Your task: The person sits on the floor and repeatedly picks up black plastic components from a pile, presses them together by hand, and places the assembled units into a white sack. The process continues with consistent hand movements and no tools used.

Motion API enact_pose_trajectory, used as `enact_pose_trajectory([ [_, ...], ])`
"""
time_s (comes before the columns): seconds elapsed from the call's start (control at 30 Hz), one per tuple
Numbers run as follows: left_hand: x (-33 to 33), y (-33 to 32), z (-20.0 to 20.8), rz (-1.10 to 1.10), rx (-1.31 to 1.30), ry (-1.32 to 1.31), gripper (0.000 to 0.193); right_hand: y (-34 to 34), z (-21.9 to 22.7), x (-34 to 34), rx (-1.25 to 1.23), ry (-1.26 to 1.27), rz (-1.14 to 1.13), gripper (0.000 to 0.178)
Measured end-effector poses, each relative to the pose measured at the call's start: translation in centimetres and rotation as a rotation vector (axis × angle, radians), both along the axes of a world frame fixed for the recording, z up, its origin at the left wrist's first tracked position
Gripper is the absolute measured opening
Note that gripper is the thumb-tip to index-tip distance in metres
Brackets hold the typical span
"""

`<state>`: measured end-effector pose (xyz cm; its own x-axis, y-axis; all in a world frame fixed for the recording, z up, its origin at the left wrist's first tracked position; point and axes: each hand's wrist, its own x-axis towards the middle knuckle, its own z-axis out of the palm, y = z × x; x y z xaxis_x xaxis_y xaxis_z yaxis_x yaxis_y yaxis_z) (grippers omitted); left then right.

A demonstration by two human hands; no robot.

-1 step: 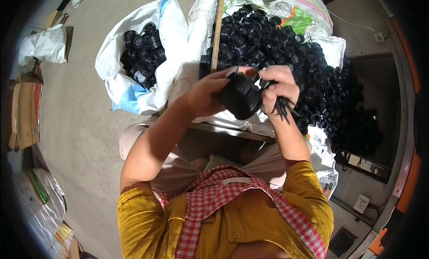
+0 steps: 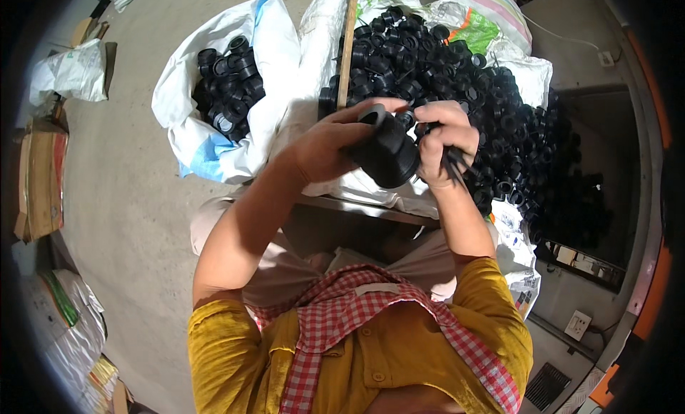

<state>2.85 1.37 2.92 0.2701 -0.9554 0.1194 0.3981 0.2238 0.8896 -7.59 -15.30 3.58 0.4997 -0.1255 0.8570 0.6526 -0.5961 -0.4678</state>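
Note:
My left hand [image 2: 335, 144] is wrapped around a black plastic pipe fitting [image 2: 391, 155], with its round opening tilted up toward me. Close on its right, my right hand [image 2: 448, 139] is closed on several thin black plastic strips [image 2: 454, 164], whose ends stick out below the fingers. Whether the right fingertips touch the fitting is hard to tell. Just beyond both hands lies a large heap of similar black fittings [image 2: 407, 61], spread over white sacking.
An open white sack [image 2: 171, 103] holding more black fittings stands at left. A wooden stick [image 2: 347, 50] lies along the heap's left edge. A metal edge [image 2: 371, 210] runs below my hands. Cardboard boxes [image 2: 41, 178] line the far left; a wall socket [image 2: 578, 326] is at right.
The fitting has turned in my left hand, so its round opening now shows more and its ribbed side less. The right hand has barely shifted, still holding the strips.

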Motion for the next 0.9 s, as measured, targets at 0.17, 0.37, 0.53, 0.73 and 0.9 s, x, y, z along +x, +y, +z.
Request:
enact_pose_trajectory([
  [0.17,-0.8,-1.3,0.5,0.422,0.116,-0.822,0.061,2.3,-3.6,0.7,0.710,0.525,-0.213,0.018],
  [0.37,1.9,0.3,1.6,1.090,0.205,-1.654,0.033,-7.6,-14.3,0.6,0.159,1.060,-0.940,0.016],
  [0.53,4.9,1.5,0.8,1.024,0.889,-1.637,0.092,-3.4,-20.7,-4.1,-0.381,1.791,-0.402,0.041],
  [0.73,2.9,0.3,-0.9,0.651,0.671,-1.220,0.065,-2.8,-22.0,-6.2,-0.189,1.595,-0.655,0.028],
  [0.9,0.3,-2.5,-3.8,0.462,0.596,-0.566,0.056,2.9,-10.3,-4.4,0.251,0.922,-0.427,0.016],
])
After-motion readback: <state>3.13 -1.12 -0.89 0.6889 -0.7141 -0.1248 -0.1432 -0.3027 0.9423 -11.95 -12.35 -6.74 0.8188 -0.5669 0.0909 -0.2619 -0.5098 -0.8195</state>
